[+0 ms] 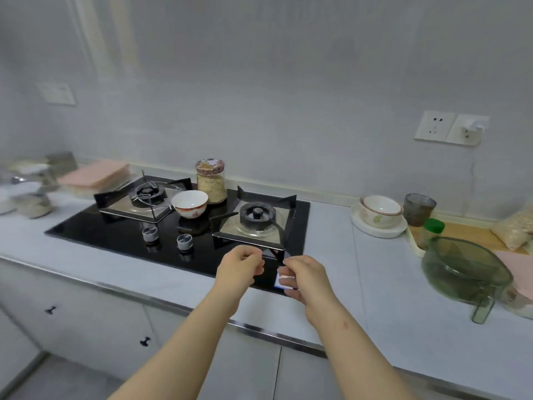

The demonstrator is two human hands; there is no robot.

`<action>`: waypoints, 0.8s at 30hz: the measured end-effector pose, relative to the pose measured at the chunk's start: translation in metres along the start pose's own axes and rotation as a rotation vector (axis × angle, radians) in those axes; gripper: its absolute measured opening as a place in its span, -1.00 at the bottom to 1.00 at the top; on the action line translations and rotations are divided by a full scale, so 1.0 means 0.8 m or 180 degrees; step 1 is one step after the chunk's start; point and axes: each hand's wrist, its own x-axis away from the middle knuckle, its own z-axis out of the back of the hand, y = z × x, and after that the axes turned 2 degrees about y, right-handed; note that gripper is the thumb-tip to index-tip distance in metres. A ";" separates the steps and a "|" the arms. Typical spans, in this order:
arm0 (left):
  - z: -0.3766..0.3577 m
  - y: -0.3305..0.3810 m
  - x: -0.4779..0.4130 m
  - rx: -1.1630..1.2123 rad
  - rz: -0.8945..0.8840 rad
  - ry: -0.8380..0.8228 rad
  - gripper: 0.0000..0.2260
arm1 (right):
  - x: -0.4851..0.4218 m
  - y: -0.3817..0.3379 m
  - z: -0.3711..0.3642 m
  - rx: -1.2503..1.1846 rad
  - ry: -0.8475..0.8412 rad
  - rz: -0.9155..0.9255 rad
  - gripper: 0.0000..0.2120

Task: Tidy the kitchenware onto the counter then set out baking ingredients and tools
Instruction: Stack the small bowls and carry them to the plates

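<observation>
A white bowl with a red pattern (190, 204) stands on the black gas stove (86, 226) between the two burners. Behind it is a glass jar of pale grains with a patterned lid (211, 183). On the counter to the right, a white bowl sits on a white plate (378, 226), next to a dark glass cup (418, 208) and a green-capped bottle (431, 230). My left hand (240, 268) and my right hand (302, 280) hover close together over the stove's front right corner. Their fingers are loosely curled and hold nothing.
A green see-through bowl with a handle (464, 269) lies near the right counter edge, in front of a wooden board (461, 235) and a bag of oats (516, 226). A pink board (95, 174) and blurred dishes (26, 192) are at the far left. Two knobs (167, 238) stick up from the stove.
</observation>
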 end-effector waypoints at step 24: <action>0.596 -0.130 -0.075 0.0482 0.0456 0.1733 -0.88 | 0.078 0.023 -0.624 0.0604 -0.1815 -0.0169 -0.91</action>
